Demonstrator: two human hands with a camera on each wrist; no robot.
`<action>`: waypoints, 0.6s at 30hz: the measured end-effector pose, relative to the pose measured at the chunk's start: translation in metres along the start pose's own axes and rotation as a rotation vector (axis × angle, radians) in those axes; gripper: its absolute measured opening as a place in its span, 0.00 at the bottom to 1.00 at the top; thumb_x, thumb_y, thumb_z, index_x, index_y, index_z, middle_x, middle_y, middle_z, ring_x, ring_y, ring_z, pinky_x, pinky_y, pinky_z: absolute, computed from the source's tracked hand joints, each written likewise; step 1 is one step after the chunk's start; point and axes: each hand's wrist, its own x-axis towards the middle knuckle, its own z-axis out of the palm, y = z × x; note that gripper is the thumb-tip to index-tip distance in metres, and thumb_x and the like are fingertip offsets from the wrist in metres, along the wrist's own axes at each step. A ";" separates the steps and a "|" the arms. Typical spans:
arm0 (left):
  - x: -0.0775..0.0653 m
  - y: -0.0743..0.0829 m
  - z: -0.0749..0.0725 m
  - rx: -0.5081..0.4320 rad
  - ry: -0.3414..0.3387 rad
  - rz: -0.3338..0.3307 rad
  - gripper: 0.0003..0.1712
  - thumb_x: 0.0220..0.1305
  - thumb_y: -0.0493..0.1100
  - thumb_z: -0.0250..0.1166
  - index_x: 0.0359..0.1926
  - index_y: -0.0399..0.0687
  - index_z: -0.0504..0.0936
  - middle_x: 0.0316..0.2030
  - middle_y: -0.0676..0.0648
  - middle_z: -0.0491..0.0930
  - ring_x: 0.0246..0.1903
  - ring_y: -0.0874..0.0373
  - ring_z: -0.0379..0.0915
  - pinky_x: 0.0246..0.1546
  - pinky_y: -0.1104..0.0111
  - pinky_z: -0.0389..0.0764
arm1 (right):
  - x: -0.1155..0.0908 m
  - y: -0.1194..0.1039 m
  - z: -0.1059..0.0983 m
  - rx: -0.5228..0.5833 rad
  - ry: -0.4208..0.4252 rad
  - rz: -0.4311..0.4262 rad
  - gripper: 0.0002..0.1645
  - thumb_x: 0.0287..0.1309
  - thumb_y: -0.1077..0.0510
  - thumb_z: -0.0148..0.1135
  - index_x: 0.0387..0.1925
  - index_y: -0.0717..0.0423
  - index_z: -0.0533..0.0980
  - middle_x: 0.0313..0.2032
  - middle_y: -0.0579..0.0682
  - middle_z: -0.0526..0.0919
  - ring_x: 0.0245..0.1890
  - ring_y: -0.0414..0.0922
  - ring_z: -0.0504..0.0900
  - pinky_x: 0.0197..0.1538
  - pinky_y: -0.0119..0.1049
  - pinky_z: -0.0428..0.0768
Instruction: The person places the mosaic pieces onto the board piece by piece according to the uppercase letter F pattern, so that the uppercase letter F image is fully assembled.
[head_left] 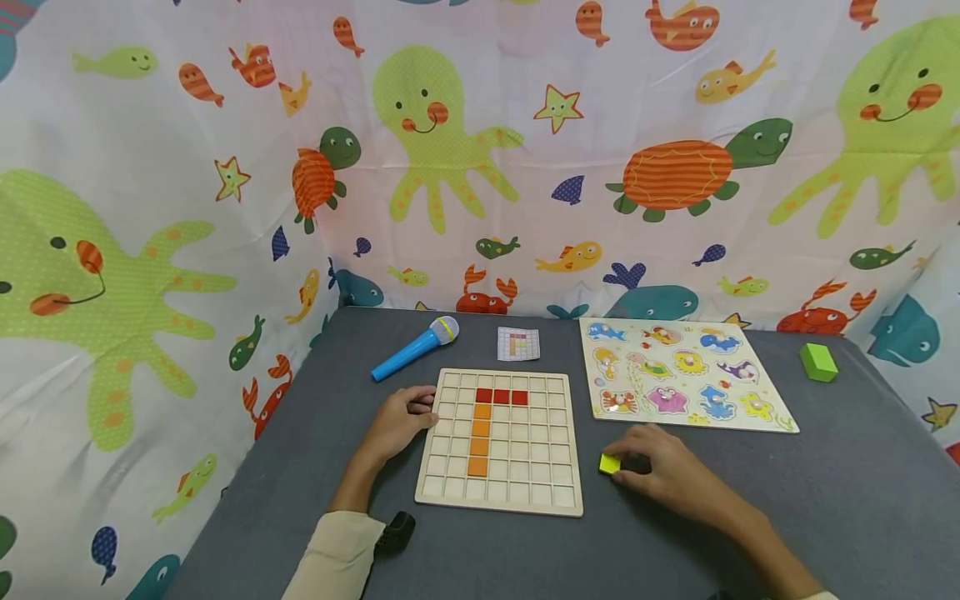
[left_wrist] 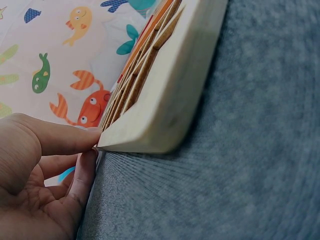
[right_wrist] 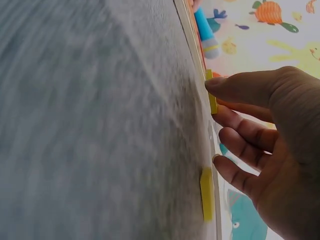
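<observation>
A square wooden grid board (head_left: 517,492) lies on the table, with a row of red tiles (head_left: 502,397) and a column of orange tiles (head_left: 478,447) in its cells. My left hand (head_left: 397,425) is at the board's left edge; in the left wrist view its thumb and fingertip pinch the board's rim (left_wrist: 165,110). To the right of the board, my right hand (head_left: 660,467) pinches a small yellow tile (head_left: 609,464) between thumb and finger, close over the table. A second yellow piece (right_wrist: 206,194) shows below that hand in the right wrist view.
Behind the grid board lie a blue toy microphone (head_left: 408,352) and a small pattern card (head_left: 518,343). A sea-animal puzzle board (head_left: 690,400) is at the back right, with a green block (head_left: 818,362) beyond it. A printed cloth (head_left: 480,183) hangs behind the grey table (head_left: 480,558).
</observation>
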 end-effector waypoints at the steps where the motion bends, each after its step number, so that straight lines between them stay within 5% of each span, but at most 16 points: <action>1: 0.000 0.000 0.000 0.000 0.000 -0.002 0.27 0.69 0.36 0.71 0.68 0.41 0.81 0.54 0.43 0.80 0.52 0.51 0.80 0.57 0.56 0.83 | 0.002 -0.002 0.000 -0.003 -0.002 0.000 0.14 0.64 0.51 0.76 0.51 0.43 0.88 0.43 0.33 0.81 0.45 0.37 0.77 0.48 0.40 0.79; 8: 0.000 0.000 -0.001 -0.010 -0.007 0.009 0.26 0.69 0.36 0.70 0.68 0.40 0.81 0.54 0.42 0.80 0.52 0.52 0.80 0.59 0.54 0.82 | 0.015 -0.014 0.006 0.000 -0.016 0.005 0.16 0.64 0.50 0.75 0.53 0.43 0.88 0.47 0.35 0.82 0.51 0.41 0.79 0.57 0.50 0.81; 18: 0.000 0.002 -0.001 -0.003 -0.004 -0.011 0.27 0.68 0.36 0.71 0.68 0.41 0.81 0.54 0.42 0.80 0.53 0.51 0.81 0.58 0.54 0.82 | 0.037 -0.030 0.015 0.031 -0.016 -0.032 0.16 0.65 0.52 0.75 0.53 0.46 0.88 0.47 0.37 0.82 0.50 0.40 0.77 0.55 0.47 0.81</action>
